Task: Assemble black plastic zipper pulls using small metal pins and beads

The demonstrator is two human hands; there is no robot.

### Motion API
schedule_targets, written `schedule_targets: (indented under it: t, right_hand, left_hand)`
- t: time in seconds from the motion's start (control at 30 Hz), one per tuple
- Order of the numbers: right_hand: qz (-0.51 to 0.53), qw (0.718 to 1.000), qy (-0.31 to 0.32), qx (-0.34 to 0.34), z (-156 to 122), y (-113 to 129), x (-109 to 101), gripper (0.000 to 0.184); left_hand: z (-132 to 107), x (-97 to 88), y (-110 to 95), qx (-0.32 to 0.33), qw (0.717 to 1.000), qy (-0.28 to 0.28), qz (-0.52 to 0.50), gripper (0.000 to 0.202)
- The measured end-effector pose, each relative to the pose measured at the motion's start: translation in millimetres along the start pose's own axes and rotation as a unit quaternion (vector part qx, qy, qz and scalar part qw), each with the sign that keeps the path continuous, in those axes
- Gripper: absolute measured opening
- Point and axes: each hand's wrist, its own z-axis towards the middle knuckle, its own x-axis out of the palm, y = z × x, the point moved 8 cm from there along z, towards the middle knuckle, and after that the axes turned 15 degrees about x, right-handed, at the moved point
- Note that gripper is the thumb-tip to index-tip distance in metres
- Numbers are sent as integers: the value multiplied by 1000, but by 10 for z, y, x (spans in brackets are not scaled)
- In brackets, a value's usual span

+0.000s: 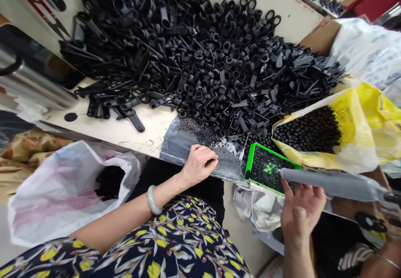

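Observation:
My left hand [200, 167], a pale green bangle on its wrist, is closed above the grey-covered front edge of the table. A small dark piece [209, 161] shows between its thumb and fingers; its kind is unclear. My right hand [302, 211] is palm up, its fingers stretched toward the underside of a long grey tapered tube [338, 182]. The tube partly hides those fingertips. Its narrow end lies over a green-rimmed tray [249, 165] of tiny black parts with some bright green bits. Small silvery pins [228, 145] lie beyond my left hand.
A large heap of black plastic parts [188, 52] covers the table's back. A yellow bag [360, 102] holds black rods on the right. Scissors [40, 6] and a steel flask [40, 85] are on the left. A white bag [69, 186] stands below. Another person's wrist [384, 261] shows lower right.

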Motion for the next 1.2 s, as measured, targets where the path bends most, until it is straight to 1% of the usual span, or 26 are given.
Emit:
schedule_targets:
  t: [0.03,0.1,0.13,0.17,0.23,0.27,0.33,0.4,0.47,0.57,0.67,0.8,0.97,1.2]
  right_hand:
    - [1,1000,-1,7,71,24,50,84]
    - [-33,999,0,15,177,84,166,73]
    - [-63,998,20,14,211,118,271,68]
    - [-87,994,60,10,225,155,417,63]
    - [-96,982,162,-1,184,231,778,52]
    - [-76,977,199,-13,138,286,953,48]
    - [-18,971,240,-13,35,358,1273,43]
    - [49,967,251,5,-68,386,1543,39]
    - [117,963,243,2,-160,426,1726,33]
    - [186,956,225,-30,-242,502,1863,23]
    - [207,951,227,-43,-252,546,1948,18]
    - [220,945,237,-46,-226,549,2031,17]
    - [218,942,252,-43,-212,462,2129,20]
    - [211,942,257,-46,-176,403,2168,19]
  left_hand:
    - [1,0,-4,0,1000,-1,2,9]
    - [3,1,-5,0,1000,-3,4,8]
    - [2,3,-2,-1,1000,-4,3,7]
    - [2,5,1,-2,1000,-4,1,7]
    - [2,10,8,-6,1000,-2,-2,6]
    - [2,14,10,-8,1000,-1,-3,6]
    - [3,18,13,-12,1000,2,-3,6]
    - [6,20,12,-18,1000,6,-2,5]
    - [11,27,11,-26,1000,14,-3,4]
    - [22,32,9,-38,999,28,-4,7]
    - [37,29,5,-44,998,35,-4,10]
    - [44,37,4,-46,998,44,-9,13]
    - [27,46,10,-45,998,44,-19,12]
    - [15,62,29,-40,998,41,-22,10]
